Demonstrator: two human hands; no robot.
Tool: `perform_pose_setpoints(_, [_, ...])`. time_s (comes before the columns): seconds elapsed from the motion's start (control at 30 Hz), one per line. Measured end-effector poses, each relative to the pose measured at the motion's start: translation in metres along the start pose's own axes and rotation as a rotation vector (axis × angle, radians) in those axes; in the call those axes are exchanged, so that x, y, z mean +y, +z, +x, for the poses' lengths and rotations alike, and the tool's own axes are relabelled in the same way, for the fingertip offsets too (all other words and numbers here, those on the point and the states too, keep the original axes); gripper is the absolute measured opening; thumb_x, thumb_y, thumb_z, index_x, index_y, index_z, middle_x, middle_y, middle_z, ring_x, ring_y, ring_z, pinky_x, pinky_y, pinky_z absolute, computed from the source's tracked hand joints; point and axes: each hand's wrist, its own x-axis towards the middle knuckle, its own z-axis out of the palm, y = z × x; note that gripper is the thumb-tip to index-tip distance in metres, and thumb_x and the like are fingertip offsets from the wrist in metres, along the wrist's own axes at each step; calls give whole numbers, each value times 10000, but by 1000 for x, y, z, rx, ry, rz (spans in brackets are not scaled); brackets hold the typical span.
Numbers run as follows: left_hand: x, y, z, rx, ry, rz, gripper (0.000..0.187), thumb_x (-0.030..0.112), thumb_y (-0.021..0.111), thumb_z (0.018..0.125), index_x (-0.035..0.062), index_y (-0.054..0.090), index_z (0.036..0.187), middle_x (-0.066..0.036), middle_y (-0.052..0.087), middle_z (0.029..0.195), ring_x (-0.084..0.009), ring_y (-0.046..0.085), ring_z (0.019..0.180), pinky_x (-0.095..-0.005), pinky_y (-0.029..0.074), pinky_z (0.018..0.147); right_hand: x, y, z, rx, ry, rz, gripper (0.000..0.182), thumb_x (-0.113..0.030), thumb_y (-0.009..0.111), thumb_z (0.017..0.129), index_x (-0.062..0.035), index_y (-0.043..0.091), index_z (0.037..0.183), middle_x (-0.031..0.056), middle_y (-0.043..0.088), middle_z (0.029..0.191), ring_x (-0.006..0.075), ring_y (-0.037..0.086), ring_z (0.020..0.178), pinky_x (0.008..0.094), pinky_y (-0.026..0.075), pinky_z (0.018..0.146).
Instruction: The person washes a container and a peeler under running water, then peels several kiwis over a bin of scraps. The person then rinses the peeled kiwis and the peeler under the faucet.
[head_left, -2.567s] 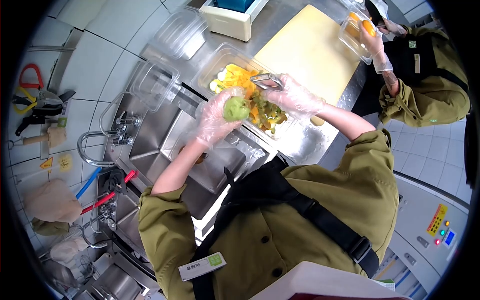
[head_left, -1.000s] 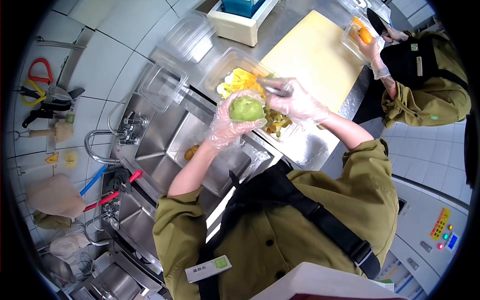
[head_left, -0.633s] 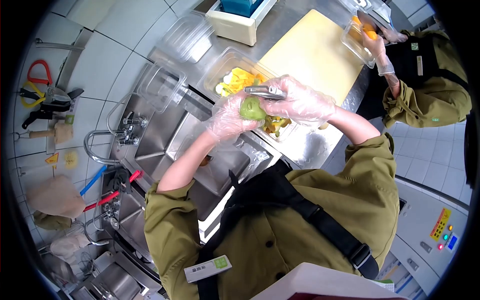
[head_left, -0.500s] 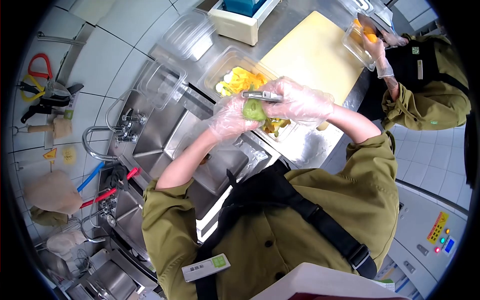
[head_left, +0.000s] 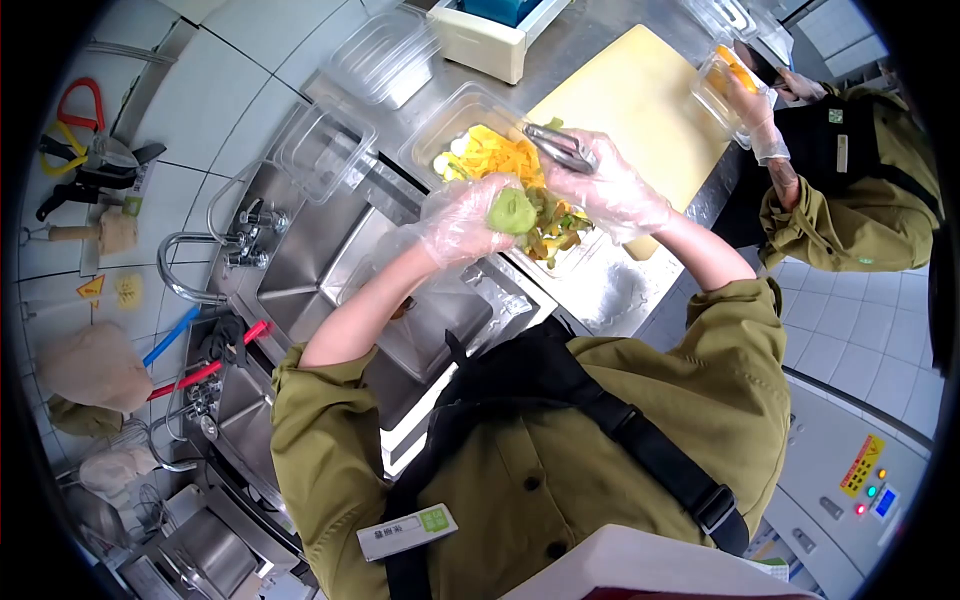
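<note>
My left hand (head_left: 462, 218), in a thin clear glove, grips a peeled green fruit (head_left: 512, 211) above the edge of the steel sink (head_left: 300, 280). My right hand (head_left: 608, 193), also gloved, holds a metal peeler (head_left: 558, 145) just up and to the right of the fruit, apart from it. Both hands hover over a clear tub (head_left: 447, 125) filled with yellow and green peelings (head_left: 510, 170).
A yellow cutting board (head_left: 635, 95) lies beyond the tub. Empty clear containers (head_left: 322, 150) stand along the tiled wall, by the tap (head_left: 215, 250). At the upper right a co-worker's gloved hand (head_left: 752, 105) holds a clear box of orange fruit (head_left: 722, 72).
The peeler has lifted off the fruit and moved up to the right. The fruit has turned slightly in my left hand, and the view has shifted a little.
</note>
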Motion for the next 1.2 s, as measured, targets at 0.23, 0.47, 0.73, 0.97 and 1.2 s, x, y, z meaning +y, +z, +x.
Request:
perform_pose_setpoints(0.23, [0, 1, 23, -62, -174, 811, 430, 207, 671, 560, 47, 590, 952, -181, 608, 860, -329, 587, 838, -400, 467, 755, 0, 15, 0, -47, -218, -450, 124, -112, 567, 778, -2, 550, 832, 50, 499, 706, 112, 452, 641, 283, 398, 593])
perform_pose_setpoints(0.47, [17, 7, 15, -54, -258, 629, 431, 141, 672, 608, 54, 574, 1019, -120, 618, 945, -246, 587, 884, -338, 459, 799, 8, 10, 9, -101, -106, -464, 148, -110, 556, 775, 3, 574, 869, 43, 515, 707, 92, 466, 646, 268, 413, 606])
perform_pose_setpoints(0.73, [4, 1, -15, 109, -39, 201, 511, 94, 702, 648, 81, 487, 1111, -76, 540, 1060, -186, 532, 940, -319, 437, 808, 51, -4, 15, 167, 201, -410, 263, -106, 571, 812, 15, 555, 1045, 15, 565, 851, 104, 507, 737, 267, 438, 686])
perform_pose_setpoints(0.97, [-9, -10, 0, -86, -92, 290, 478, 140, 681, 626, 55, 519, 1067, -110, 593, 931, -235, 562, 845, -325, 447, 772, 24, 10, 6, -117, 38, -241, 250, -98, 610, 831, -25, 560, 1064, 34, 536, 946, 93, 489, 881, 242, 404, 790])
perform_pose_setpoints(1.2, [4, -13, 0, -256, -143, 379, 518, 232, 712, 577, 40, 564, 1034, -164, 606, 836, -269, 572, 791, -350, 453, 746, 3, 8, 7, -317, -111, -563, 258, -153, 595, 800, 1, 581, 1006, 135, 575, 876, 250, 568, 831, 331, 433, 775])
